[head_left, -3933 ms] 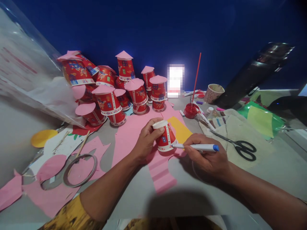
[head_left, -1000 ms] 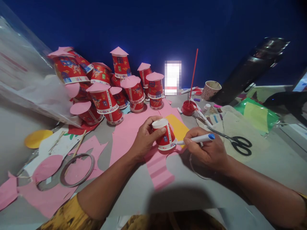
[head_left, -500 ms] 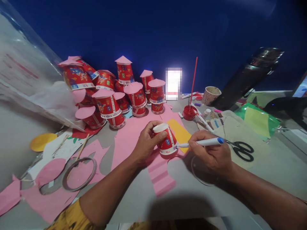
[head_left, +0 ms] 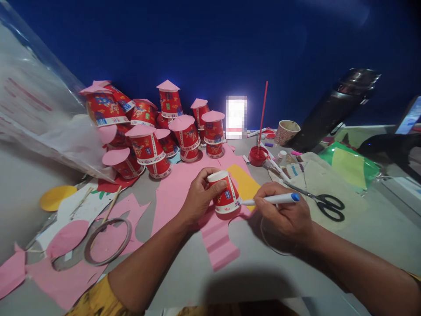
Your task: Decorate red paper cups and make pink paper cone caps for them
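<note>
My left hand (head_left: 202,193) grips a red paper cup (head_left: 221,197), turned upside down with its white rim low, over pink paper (head_left: 177,188). Small pink and purple marks show on the white band near that rim. In my right hand (head_left: 284,213) is a white felt-tip pen (head_left: 274,199) with a blue end; its tip meets the band at the cup's right side, or comes very close to it. Beneath and behind the cup lies a piece of orange-yellow paper (head_left: 241,180).
Stacked red cups with pink paper cone tops (head_left: 149,147) stand back left. A tape ring (head_left: 128,239) lies among pink scraps. To the right are scissors (head_left: 329,206), a red paint pot (head_left: 258,156) holding a stick, a patterned cup (head_left: 287,132) and a black flask (head_left: 329,112).
The pen has shifted slightly at the cup's band, its blue end now a little lower. The cup stays in my left hand. The whole view has moved slightly.
</note>
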`<state>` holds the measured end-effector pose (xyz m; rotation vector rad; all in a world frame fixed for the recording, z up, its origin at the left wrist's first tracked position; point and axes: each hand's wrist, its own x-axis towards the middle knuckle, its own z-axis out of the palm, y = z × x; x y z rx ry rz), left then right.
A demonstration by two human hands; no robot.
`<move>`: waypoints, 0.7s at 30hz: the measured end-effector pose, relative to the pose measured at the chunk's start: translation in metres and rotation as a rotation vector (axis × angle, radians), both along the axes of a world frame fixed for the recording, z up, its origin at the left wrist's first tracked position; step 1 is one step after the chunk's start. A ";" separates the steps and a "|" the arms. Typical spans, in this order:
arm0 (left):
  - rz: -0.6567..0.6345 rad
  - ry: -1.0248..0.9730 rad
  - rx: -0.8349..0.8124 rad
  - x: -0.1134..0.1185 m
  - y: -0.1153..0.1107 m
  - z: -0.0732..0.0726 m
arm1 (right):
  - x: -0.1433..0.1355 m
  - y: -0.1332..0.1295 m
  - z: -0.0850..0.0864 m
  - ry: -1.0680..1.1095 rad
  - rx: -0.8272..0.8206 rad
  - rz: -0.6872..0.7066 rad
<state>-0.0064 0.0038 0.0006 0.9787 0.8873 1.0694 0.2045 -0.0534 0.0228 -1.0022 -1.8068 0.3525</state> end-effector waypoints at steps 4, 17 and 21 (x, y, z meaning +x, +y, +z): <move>-0.007 0.004 0.006 0.000 0.000 0.000 | 0.000 0.000 -0.001 -0.022 -0.011 0.022; -0.002 -0.007 -0.019 0.001 -0.002 0.002 | 0.003 0.000 0.002 0.050 0.004 -0.021; 0.009 0.011 -0.019 0.001 -0.002 0.003 | 0.001 -0.002 0.001 0.019 0.026 0.068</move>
